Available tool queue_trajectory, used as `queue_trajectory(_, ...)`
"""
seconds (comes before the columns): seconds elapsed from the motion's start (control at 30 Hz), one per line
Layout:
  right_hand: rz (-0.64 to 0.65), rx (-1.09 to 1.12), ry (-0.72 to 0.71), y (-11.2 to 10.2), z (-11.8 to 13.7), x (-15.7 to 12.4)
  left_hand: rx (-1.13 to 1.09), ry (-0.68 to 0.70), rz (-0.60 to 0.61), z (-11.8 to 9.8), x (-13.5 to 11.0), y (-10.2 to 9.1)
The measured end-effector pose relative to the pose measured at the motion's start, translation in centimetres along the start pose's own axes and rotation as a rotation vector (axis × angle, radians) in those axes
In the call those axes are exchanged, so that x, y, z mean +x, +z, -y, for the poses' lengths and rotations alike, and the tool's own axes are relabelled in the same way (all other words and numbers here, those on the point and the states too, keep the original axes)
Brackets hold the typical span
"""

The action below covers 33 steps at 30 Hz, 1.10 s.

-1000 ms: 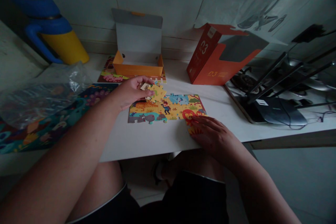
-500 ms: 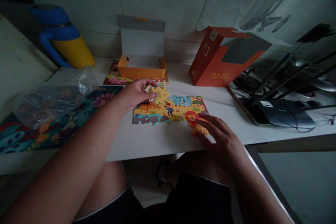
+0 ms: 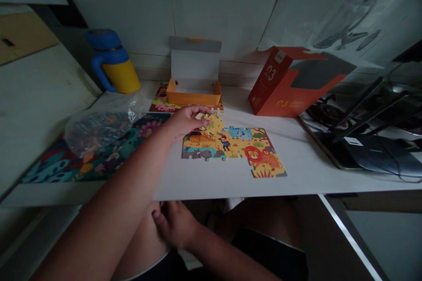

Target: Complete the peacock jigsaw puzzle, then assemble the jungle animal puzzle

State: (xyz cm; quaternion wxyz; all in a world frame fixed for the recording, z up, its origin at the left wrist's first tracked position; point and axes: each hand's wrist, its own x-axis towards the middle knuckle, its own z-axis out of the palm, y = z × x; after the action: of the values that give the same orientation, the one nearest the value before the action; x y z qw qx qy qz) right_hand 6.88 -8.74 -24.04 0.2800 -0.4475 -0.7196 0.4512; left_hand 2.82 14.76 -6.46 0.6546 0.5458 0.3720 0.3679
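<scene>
Several jigsaw puzzle pieces [image 3: 216, 124], yellow on the printed side, are pinched in my left hand [image 3: 189, 124], thumb on top. They are held just above the upper left part of a partly joined animal jigsaw puzzle [image 3: 237, 145], which shows lions, a hippo, an elephant and a small figure. A corner section with lions [image 3: 267, 162] sits joined at its lower right. Below the table edge, my right hand [image 3: 180, 226] rests against my left leg with thumb and fingers apart, holding nothing visible; its fingertips are partly hidden.
An open orange box [image 3: 194, 98] stands behind on another puzzle [image 3: 161, 106]. To the left, a clear plastic bag [image 3: 99, 127] covers part of a dark puzzle [image 3: 121, 162], with a blue and yellow jug [image 3: 121, 74] behind. A red-orange box [image 3: 293, 92] and gas stove [image 3: 332, 140] stand right.
My right hand has left the lion section and dropped below the table edge to my leg. My left hand keeps the pieces over the puzzle. The view has shifted left.
</scene>
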Motion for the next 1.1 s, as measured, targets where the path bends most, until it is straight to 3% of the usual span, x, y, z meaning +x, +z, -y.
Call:
queue_trajectory(0.07,-0.012,0.092,0.086,0.5,-0.6,2.9,-0.011,-0.002,-0.002,-0.2,0.0,0.0)
queue_trajectory(0.17,0.047,0.109,0.062,0.6,-1.1,5.8,-0.013,-0.011,-0.013,-0.4,0.0,-0.1)
queue_trajectory(0.3,0.068,0.068,0.070,0.1,-1.2,4.8,-0.022,-0.012,-0.011,-0.4,0.2,-0.1)
queue_trajectory(0.37,0.218,0.050,0.140,-0.2,-1.2,2.2,-0.014,-0.002,0.006,-0.1,0.3,0.0)
queue_trajectory(0.43,0.538,0.053,0.183,-0.5,-1.0,-1.0,-0.004,0.007,0.031,0.1,0.4,0.1)
queue_trajectory(0.47,0.682,0.064,0.172,-0.7,-0.6,-2.6,0.000,0.014,0.044,0.3,0.4,0.2)
queue_trajectory(0.5,0.737,0.053,0.110,-1.2,0.1,-4.2,0.006,0.021,0.060,0.4,0.4,0.2)
queue_trajectory(0.57,0.632,0.043,-0.110,-3.1,2.4,-6.6,0.022,0.045,0.084,0.6,0.3,0.2)
queue_trajectory(0.63,0.407,0.012,-0.226,-6.5,5.4,-7.6,0.047,0.061,0.101,0.6,0.2,0.2)
queue_trajectory(0.77,-0.419,-0.357,-0.038,-16.2,10.0,-5.2,0.094,0.057,0.125,0.7,0.0,0.1)
queue_trajectory(0.83,-0.650,-0.567,0.012,-20.4,10.2,-2.7,0.109,0.072,0.140,0.7,0.0,0.1)
queue_trajectory(0.93,-0.756,-0.642,-0.006,-23.9,8.8,0.6,0.095,0.087,0.200,0.9,-0.1,0.2)
queue_trajectory(1.1,-0.702,-0.366,0.134,-24.4,6.4,2.2,0.080,0.043,0.299,0.6,-0.4,0.2)
